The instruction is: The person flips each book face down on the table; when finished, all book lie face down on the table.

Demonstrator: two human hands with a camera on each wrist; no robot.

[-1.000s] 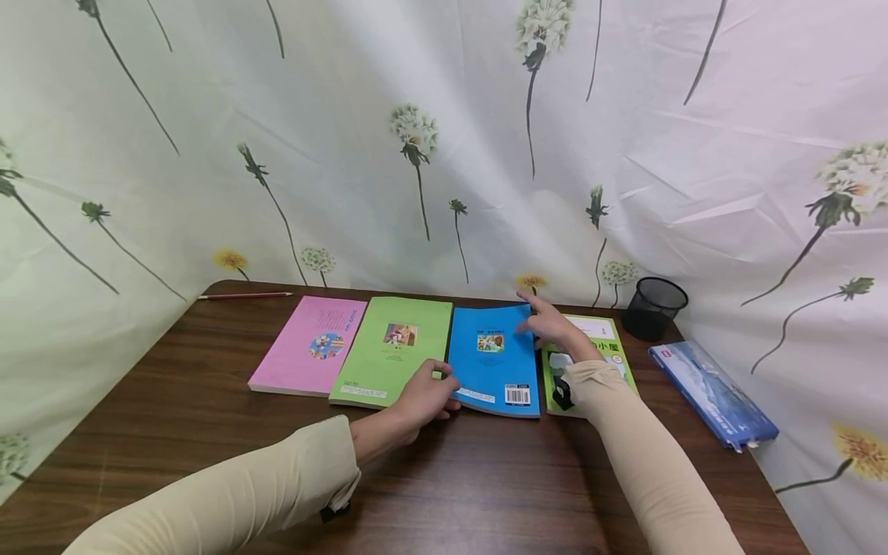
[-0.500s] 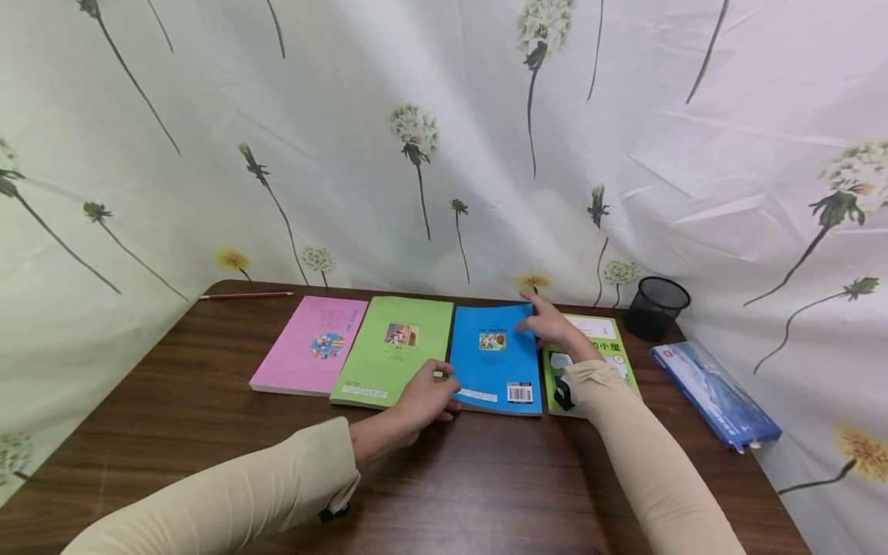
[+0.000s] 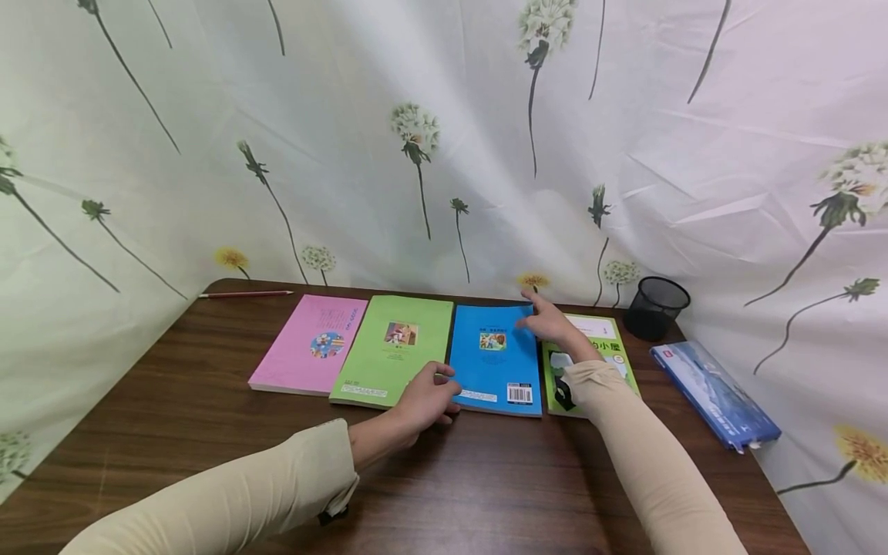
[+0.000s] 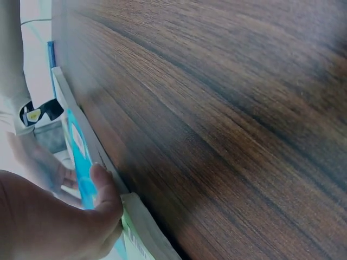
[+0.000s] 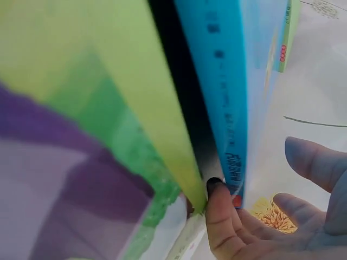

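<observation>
A blue book (image 3: 482, 366) lies flat, back cover up with a barcode, between a light green book (image 3: 368, 366) and a green picture-covered book (image 3: 602, 327). My left hand (image 3: 425, 399) is at the blue book's near left corner, beside the light green one; in the left wrist view its thumb (image 4: 103, 184) touches the bottom edge. At the far right corner, my right hand (image 3: 551, 322) lies along the blue book with fingers extended. In the right wrist view one fingertip (image 5: 216, 187) sits in the gap against the blue spine (image 5: 225, 97). The right forearm covers part of the picture-covered book.
A pink book (image 3: 291, 358) ends the row at left, with a red pencil (image 3: 246, 294) behind it. On the right stand a black mesh pen holder (image 3: 655, 310) and a blue-white box (image 3: 718, 395). A floral curtain (image 3: 347, 154) hangs behind the wooden table (image 3: 173, 432).
The blue book's near edge, curved a second ago, now lies flat and level. My left hand has shifted very slightly; the right hand has barely moved.
</observation>
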